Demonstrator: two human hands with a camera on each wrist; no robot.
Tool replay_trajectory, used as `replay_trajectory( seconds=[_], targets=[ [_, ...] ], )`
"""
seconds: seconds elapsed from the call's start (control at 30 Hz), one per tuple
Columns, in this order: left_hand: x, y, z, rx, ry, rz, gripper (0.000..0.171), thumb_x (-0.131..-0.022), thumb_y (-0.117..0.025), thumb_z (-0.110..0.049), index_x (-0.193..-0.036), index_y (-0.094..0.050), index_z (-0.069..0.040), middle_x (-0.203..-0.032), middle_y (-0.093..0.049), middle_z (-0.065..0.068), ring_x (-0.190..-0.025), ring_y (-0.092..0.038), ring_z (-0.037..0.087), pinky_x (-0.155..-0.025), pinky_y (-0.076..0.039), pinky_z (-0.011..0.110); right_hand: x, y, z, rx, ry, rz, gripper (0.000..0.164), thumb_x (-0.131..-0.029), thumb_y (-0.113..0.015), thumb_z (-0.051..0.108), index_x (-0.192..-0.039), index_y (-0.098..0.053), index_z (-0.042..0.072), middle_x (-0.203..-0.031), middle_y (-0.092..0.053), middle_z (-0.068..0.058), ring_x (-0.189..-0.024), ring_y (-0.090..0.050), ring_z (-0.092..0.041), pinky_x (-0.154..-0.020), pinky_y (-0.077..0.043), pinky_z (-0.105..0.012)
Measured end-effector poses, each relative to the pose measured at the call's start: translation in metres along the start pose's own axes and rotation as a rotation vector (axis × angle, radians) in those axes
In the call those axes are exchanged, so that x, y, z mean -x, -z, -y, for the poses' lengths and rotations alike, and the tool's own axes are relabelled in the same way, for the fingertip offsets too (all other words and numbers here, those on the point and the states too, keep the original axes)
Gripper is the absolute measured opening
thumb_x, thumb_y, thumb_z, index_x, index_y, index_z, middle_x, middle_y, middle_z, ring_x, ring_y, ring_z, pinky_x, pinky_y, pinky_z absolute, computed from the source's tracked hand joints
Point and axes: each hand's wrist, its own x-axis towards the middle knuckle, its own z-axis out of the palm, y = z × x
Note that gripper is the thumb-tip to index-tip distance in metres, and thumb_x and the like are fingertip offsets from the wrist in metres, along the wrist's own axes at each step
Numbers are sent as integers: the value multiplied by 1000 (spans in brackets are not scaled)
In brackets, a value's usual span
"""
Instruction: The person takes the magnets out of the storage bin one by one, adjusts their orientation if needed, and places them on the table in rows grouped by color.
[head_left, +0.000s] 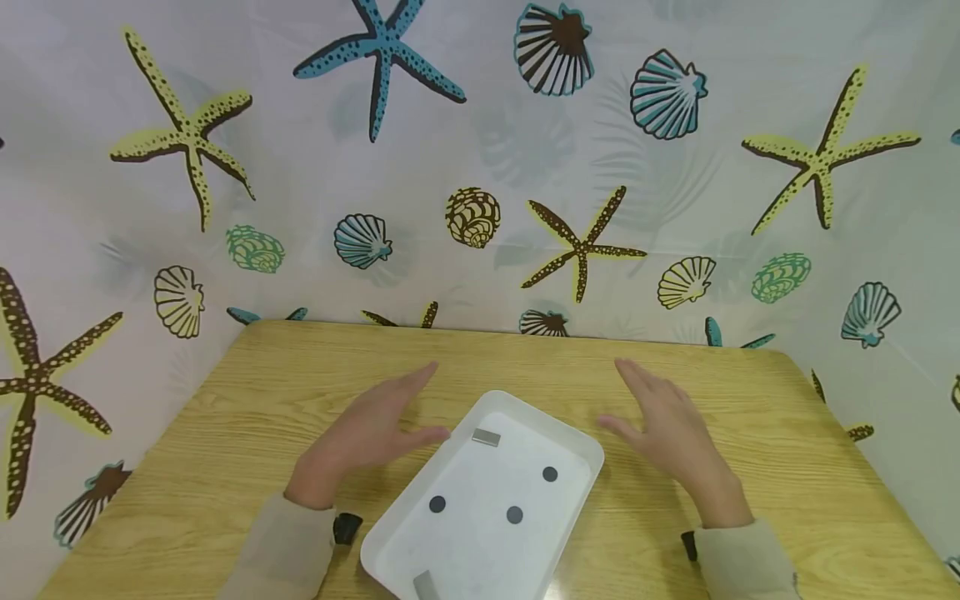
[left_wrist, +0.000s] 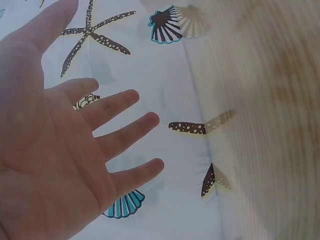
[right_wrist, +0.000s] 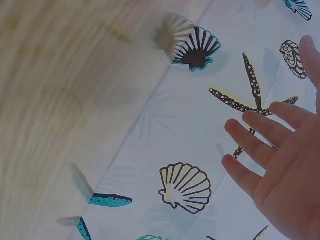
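Observation:
A white rectangular tray [head_left: 480,542] sits at an angle on the wooden table, between the two hands. Inside it lie several dark round discs [head_left: 514,515] and two small grey rectangular pieces [head_left: 486,437], one near the far corner and one at the near edge of the view. The left hand [head_left: 375,425] is raised to the left of the tray, thumb toward its rim, fingers spread and holding nothing. To the tray's right the right hand [head_left: 663,425] is held up likewise, its palm and spread fingers bare in the right wrist view.
The wooden table [head_left: 300,375] reaches back to a white curtain [head_left: 450,275] printed with starfish and shells, which also hangs along both sides. A black band [head_left: 347,528] shows at the left sleeve cuff, another [head_left: 689,546] at the right.

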Motion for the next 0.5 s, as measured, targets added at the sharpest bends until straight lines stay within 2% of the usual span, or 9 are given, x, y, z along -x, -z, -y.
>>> replay_trajectory(
  seconds=[0.3, 0.5],
  targets=[
    [0, 1, -4, 101, 18, 68, 94, -92, -72, -56, -166, -24, -21, -170, -32, 7, -155, -35, 37, -122, -33, 58, 0, -2, 5, -36, 14, 15, 80, -99, -66, 47, -161, -34, 9, -161, -45, -19, -145, -46, -45, -119, -34, -63],
    [0, 1, -6, 154, 29, 135, 90, -94, -73, -50, -165, -26, -23, -169, -35, 3, -152, -40, 34, -120, -37, 57, -1, -3, 8, -52, 17, 39, 75, -100, -65, 44, -160, -36, 8, -160, -47, -18, -144, -48, -43, -117, -40, -61]
  ],
)
